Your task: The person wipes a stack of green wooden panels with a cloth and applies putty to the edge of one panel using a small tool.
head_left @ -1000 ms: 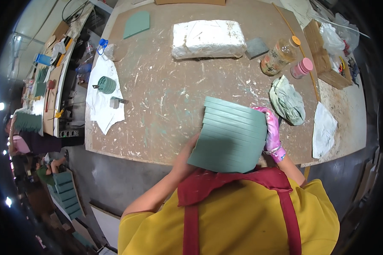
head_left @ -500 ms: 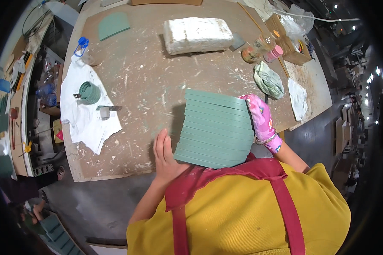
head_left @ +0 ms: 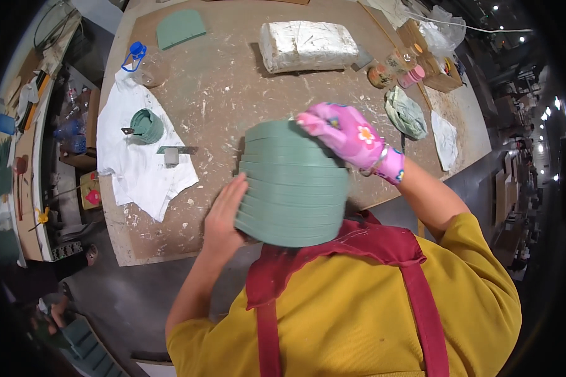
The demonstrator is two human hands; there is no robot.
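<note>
In front of my body is a curved, matte green panel made of several overlapping horizontal strips. My left hand, bare, grips its lower left side, fingers along the edge and thumb hidden. My right hand wears a pink flowered glove and is closed over the panel's upper right edge, fingertips bent at the top strip. The panel's underside is hidden. Left of it, a white cloth carries a green ridged cup with a tool handle sticking out, and a small flat blade with a pale block.
A white wrapped block and a green flat arched piece lie at the table's far side. A clear bottle with blue cap stands left. Jars, a crumpled pale cloth and a cardboard box are at right.
The panel has shifted left and tilted. My right hand has moved from its right side up over the top edge. My left hand has moved left and up along the panel's side.
</note>
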